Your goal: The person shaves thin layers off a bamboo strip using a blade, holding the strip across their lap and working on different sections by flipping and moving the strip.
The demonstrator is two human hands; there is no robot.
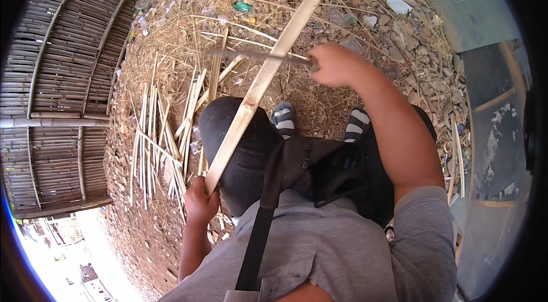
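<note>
A split bamboo strip (249, 108), pale and flat with a node near its middle, slants up and to the right across my bent left leg. My left hand (201, 202) is closed around its near end. In my right hand (338, 65), fingers wrapped round the handle, is a long dark knife (237, 53) whose blade points left and is blurred. The blade crosses the strip toward its far end; whether it touches cannot be told.
Several cut bamboo strips (149, 139) lie on the littered ground to the left. A bamboo slat wall (63, 56) stands beyond them. Rubble (399, 45) and rubbish cover the far ground. Grey and dark panels (494, 125) stand at the right. My sandalled feet (283, 119) are ahead.
</note>
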